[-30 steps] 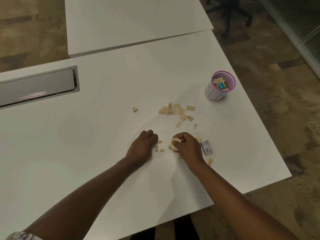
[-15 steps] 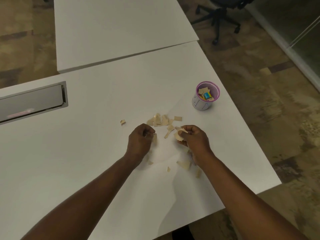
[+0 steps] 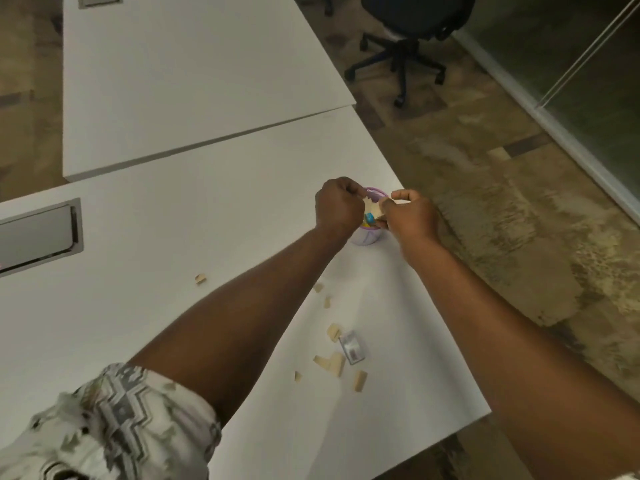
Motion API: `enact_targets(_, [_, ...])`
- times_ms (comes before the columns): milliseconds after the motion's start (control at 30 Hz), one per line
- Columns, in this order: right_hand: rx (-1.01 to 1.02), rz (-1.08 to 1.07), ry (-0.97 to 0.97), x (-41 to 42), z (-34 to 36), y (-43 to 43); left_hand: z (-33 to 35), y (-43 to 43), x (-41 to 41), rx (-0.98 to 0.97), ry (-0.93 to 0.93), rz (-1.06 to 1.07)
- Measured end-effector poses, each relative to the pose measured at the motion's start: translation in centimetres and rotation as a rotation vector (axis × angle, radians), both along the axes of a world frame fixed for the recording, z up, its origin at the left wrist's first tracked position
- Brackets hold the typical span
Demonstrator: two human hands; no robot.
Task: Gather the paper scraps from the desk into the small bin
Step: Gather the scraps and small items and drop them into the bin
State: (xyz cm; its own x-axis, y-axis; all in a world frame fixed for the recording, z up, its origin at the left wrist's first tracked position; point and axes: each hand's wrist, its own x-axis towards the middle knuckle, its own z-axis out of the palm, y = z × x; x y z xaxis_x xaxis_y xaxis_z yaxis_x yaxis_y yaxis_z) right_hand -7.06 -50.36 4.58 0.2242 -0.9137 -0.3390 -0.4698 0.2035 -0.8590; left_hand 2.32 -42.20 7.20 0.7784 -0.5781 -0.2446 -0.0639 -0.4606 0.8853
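Note:
The small bin [image 3: 367,238], white with a pink rim, stands near the desk's right edge and is mostly hidden by my hands. My left hand [image 3: 337,206] and my right hand [image 3: 412,213] are both held right over its mouth, each pinching beige paper scraps [image 3: 375,210]. Something blue and yellow shows inside the bin. Several loose beige scraps [image 3: 334,363] lie on the white desk [image 3: 138,306] between my forearms, nearer to me. One single scrap [image 3: 200,279] lies apart to the left.
A small silver wrapper-like object [image 3: 352,347] lies among the near scraps. A grey cable hatch [image 3: 38,237] is set into the desk at left. A second white desk [image 3: 190,71] adjoins behind. A black office chair [image 3: 405,39] stands on the floor beyond the right edge.
Both hands have lifted off the desk with scraps and moved up and right to the bin's mouth. The pile that lay in front of the bin is gone from view.

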Motion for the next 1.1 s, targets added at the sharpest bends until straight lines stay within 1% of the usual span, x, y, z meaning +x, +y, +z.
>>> enact_targets(100, [0.018,0.037,0.03,0.6,0.3,-1.1,-0.5,-1.9,0.3,0.045,-0.014,0.032])
enact_targets(300, [0.047,0.059,0.053,1.0,1.6,-1.5,-0.9,-2.8,0.5,0.094,-0.026,-0.02])
enact_targets(400, [0.011,0.088,0.064,0.9,1.9,-1.5,-0.6,-2.5,0.3,0.075,-0.026,-0.027])
enact_targets(600, [-0.095,0.074,0.09,-0.3,2.8,0.0,0.1,-0.5,0.8,0.031,-0.054,-0.071])
enact_targets(767, [-0.167,0.153,0.044,-1.4,3.3,3.8,0.3,4.3,1.7,0.002,-0.063,-0.091])
enact_targets(900, [-0.141,0.281,0.057,-1.9,2.1,8.0,-0.7,9.8,2.9,0.043,-0.085,-0.094])
enact_targets(1000, [-0.119,0.363,0.085,-1.8,0.4,10.9,-2.4,14.6,4.1,0.087,-0.166,-0.1])
enact_targets(1100, [-0.191,0.516,0.218,-1.2,-1.4,13.4,-5.0,20.0,5.5,0.151,-0.326,-0.081])
